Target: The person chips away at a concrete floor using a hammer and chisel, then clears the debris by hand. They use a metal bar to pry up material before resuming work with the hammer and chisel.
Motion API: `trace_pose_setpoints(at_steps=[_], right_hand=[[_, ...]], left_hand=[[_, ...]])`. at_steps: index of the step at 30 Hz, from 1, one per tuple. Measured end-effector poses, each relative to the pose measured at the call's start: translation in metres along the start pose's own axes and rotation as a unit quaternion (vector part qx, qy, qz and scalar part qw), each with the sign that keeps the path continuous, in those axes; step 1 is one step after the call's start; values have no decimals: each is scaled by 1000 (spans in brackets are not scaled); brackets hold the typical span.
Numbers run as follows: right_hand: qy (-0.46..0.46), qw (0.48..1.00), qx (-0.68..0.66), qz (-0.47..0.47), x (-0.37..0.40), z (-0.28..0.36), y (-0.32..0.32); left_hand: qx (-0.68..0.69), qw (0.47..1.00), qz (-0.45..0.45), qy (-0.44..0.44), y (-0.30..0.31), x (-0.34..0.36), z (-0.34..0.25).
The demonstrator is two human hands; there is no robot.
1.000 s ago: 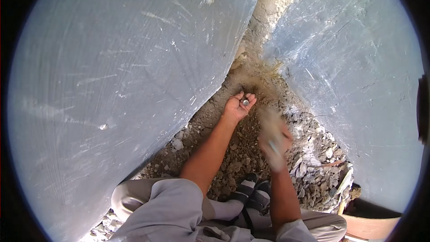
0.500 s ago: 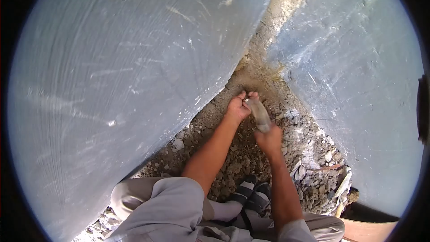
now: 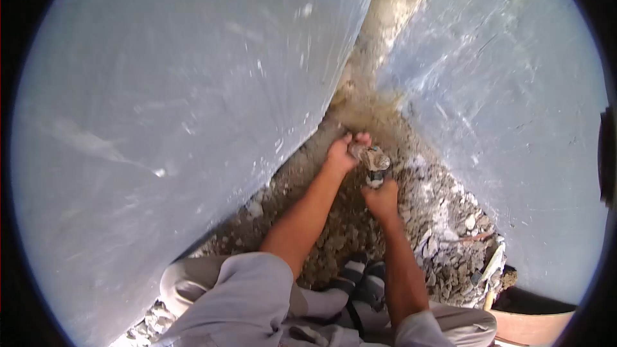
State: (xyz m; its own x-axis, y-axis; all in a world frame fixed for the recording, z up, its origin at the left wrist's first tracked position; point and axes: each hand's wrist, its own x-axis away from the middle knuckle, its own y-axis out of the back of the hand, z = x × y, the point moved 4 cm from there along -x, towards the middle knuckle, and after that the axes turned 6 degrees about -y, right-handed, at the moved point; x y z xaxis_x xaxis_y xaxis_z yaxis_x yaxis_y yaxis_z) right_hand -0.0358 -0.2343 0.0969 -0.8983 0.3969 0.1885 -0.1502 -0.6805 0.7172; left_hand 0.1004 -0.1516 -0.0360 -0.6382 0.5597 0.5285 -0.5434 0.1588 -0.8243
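Short grey metal chisel [image 3: 355,150] stands in the strip of brown soil [image 3: 360,109] between two big pale grey stone slabs, just off the picture's centre toward 1 o'clock. The left hand [image 3: 339,154] wraps its grip tightly round the shaft, so only the top shows above the fingers. I judge this keeps the point planted in the ground and the top free. The right hand [image 3: 382,198], at 5 o'clock from the left, closes its grip on the handle of a small hammer with a dull metal head [image 3: 376,160]. That head sits right at the chisel's top, but blur hides whether they touch.

The left slab [image 3: 160,122] and the right slab [image 3: 514,122] lean close, which leaves only this wedge to squat in. The sandalled feet [image 3: 360,283] rest on loose pale stone chips [image 3: 443,218] at 6 o'clock.

At the 5 o'clock edge lies an orange-brown tub [image 3: 533,326]. Its inside is in dark shadow, so I cannot tell what it holds. A pale-handled tool [image 3: 493,263] lies near its rim.
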Motion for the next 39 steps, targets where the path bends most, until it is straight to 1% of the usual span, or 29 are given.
trace_pose_setpoints(at_steps=[1, 2, 3, 4, 6, 8, 10, 11, 12, 14, 15, 17, 18, 20, 21, 24, 26, 27, 28, 29, 30, 31, 32, 33, 34, 36, 37, 38, 39], right_hand=[[1, 998, -64, -7, -5, 8, -2], [-17, 992, -121, -4, 12, 5, 1], [-29, 983, -181, -11, 21, 13, 10], [-32, 981, -189, 2, 33, 40, 33], [83, 973, -189, -99, 55, 77, 71], [83, 956, -248, -133, 69, 52, 84], [90, 956, -262, -97, 39, -9, 50], [56, 969, -235, -55, 21, -14, 25], [22, 978, -207, -16, 5, -15, 4], [-50, 986, -149, 52, -8, -14, -11], [-38, 984, -173, 35, -12, -5, -9], [-37, 977, -210, 24, 11, 3, -5], [1, 961, -277, -5, 20, 24, 12], [33, 966, -253, -49, 45, 79, 70], [104, 976, -130, -138, 56, 84, 82], [229, 913, -314, -122, 57, 46, 86], [190, 948, -215, -139, 28, 35, 54], [107, 986, -101, -73, -4, 1, 14], [17, 1000, 17, -6, -16, -24, -5], [-5, 999, -49, -19, -10, -25, -1], [-13, 992, -121, -33, -11, -15, -2], [-36, 982, -181, -33, 3, -5, 3], [-56, 968, -245, -8, 10, 3, 14], [-21, 959, -279, -35, 17, 27, 35], [9, 949, -310, -56, 29, 49, 57], [24, 952, -270, -142, 53, 83, 107], [114, 935, -252, -223, 63, 97, 121], [207, 903, -306, -221, 61, 94, 124], [299, 858, -357, -216, 58, 87, 122]], left_hand=[[-23, 999, -15, -35, -12, -5, -11], [-38, 996, -49, -63, -3, 1, -7], [-59, 991, -74, -89, -8, 4, -6], [-16, 995, -68, -69, 4, -14, -13], [-9, 993, -78, -85, -18, 4, -8], [-10, 990, -98, -103, -24, 16, -7], [-15, 987, -118, -109, -27, 20, -5], [-16, 986, -126, -110, -28, 22, -2], [-17, 989, -113, -98, -25, 19, -3], [-23, 994, -85, -63, -11, -1, -1], [-46, 995, -63, -63, -19, -12, -7], [-74, 994, -48, -62, 1, -20, -12], [7, 999, -34, 0, 15, -36, -20], [-3, 995, -72, -64, -6, -16, -7], [-6, 991, -93, -98, -17, -5, -3], [-1, 990, -101, -102, -22, 2, -1], [0, 989, -105, -106, -23, 1, -1], [-2, 989, -105, -105, -25, 2, 1], [2, 992, -92, -85, -13, -2, 9], [3, 995, -76, -66, 2, -13, 10], [1, 997, -48, -56, -5, -25, 0], [2, 995, -58, -78, -1, -20, -1], [-4, 993, -69, -93, 2, -18, 3], [-14, 991, -70, -110, -7, -21, 1], [-29, 992, -64, -107, -11, -14, 5], [-60, 991, -55, -107, -18, 4, 6], [-58, 992, -64, -97, -19, 10, 7], [-56, 992, -68, -87, -21, 11, 8], [-54, 993, -71, -77, -24, 12, 7]])
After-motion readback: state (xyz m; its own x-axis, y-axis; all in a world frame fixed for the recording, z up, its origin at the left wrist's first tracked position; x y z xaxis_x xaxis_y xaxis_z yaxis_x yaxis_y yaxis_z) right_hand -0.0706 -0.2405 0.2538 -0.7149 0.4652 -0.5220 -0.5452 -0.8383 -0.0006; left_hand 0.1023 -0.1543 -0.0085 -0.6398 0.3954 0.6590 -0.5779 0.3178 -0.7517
